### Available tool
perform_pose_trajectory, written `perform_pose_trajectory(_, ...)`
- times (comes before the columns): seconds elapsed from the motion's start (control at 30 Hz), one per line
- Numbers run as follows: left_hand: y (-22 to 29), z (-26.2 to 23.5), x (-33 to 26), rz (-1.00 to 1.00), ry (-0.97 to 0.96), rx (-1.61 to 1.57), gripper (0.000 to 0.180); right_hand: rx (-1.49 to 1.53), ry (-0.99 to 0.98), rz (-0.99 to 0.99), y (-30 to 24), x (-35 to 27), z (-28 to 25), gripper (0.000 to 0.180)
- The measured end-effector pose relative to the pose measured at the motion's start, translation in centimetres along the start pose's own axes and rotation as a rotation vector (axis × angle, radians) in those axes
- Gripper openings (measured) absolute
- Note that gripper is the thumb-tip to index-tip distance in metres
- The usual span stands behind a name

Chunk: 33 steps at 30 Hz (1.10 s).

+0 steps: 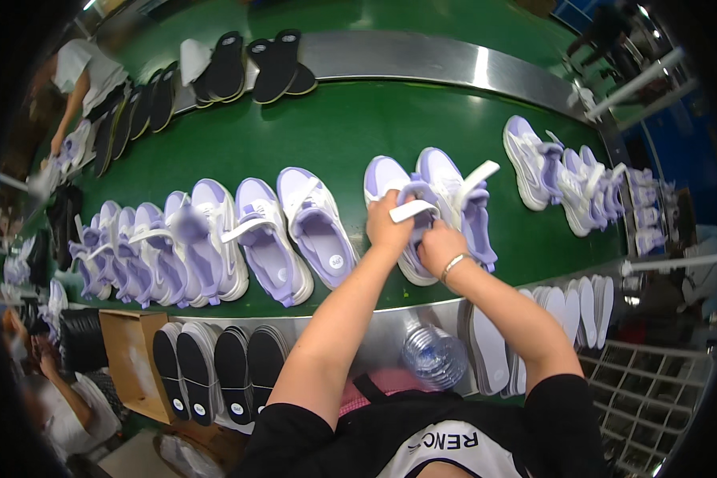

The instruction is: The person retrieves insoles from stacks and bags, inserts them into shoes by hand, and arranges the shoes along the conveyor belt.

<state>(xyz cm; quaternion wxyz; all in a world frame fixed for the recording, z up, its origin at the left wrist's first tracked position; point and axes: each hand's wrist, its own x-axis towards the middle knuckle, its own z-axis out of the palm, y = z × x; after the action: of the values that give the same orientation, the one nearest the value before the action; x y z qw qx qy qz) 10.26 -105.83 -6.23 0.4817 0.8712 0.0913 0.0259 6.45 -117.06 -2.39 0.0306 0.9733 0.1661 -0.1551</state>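
A white and lavender sneaker [385, 173] lies on the green belt in front of me, toe pointing away. My left hand [390, 225] grips its left side, near the loose white strap [413, 209]. Bent and closed, the fingers of my right hand [441, 245] reach into the shoe's opening; their tips are hidden. A bracelet [454, 264] circles my right wrist. Close on the right lies a matching sneaker [438, 171] with its strap [479, 180] raised. Left of my hands, another sneaker [299, 187] shows a lavender insole [323, 243].
More sneakers [207, 199] line the belt [215, 143] on the left; others [520, 151] stand right. Black insoles [229, 68] rest along the far metal edge. Nearer me are stacked black insoles [195, 366], pale insoles [488, 350], a plastic bottle [434, 357] and a cardboard box [127, 358]. Co-workers sit left.
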Motion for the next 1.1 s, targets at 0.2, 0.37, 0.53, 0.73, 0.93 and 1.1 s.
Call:
perform_pose_trajectory(0.2, -0.7, 0.9, -1.1, -0.014, -0.018, 0.029, 0.031, 0.178, 0.131, 0.050, 1.3, -3.0, 0.2, 0.021)
perform_pose_trajectory(0.37, 0.5, 1.3, -2.6, 0.033, 0.007, -0.008, 0.028, 0.071, 0.209, 0.036, 0.4, -0.5, 3.0, 0.017)
perform_pose_trajectory(0.53, -1.7, 1.9, -2.7, 0.059, 0.021, -0.052, 0.030, 0.056, 0.156, 0.006, -1.2, -1.9, 1.7, 0.026)
perform_pose_trajectory(0.73, -1.8, 2.3, -2.5, 0.057, 0.067, -0.043, 0.029, -0.168, -0.268, 0.116, -0.2, -4.4, -2.3, 0.043)
perform_pose_trajectory(0.93, -2.0, 0.8, -0.6, 0.084, 0.035, -0.210, 0.026, -0.115, -0.011, -0.102, -0.9, -1.0, -0.6, 0.013)
perform_pose_trajectory(1.1, -3.0, 1.1, -0.5, 0.116, -0.021, -0.333, 0.031, -0.110, -0.007, -0.214, -0.4, 1.8, 2.2, 0.012)
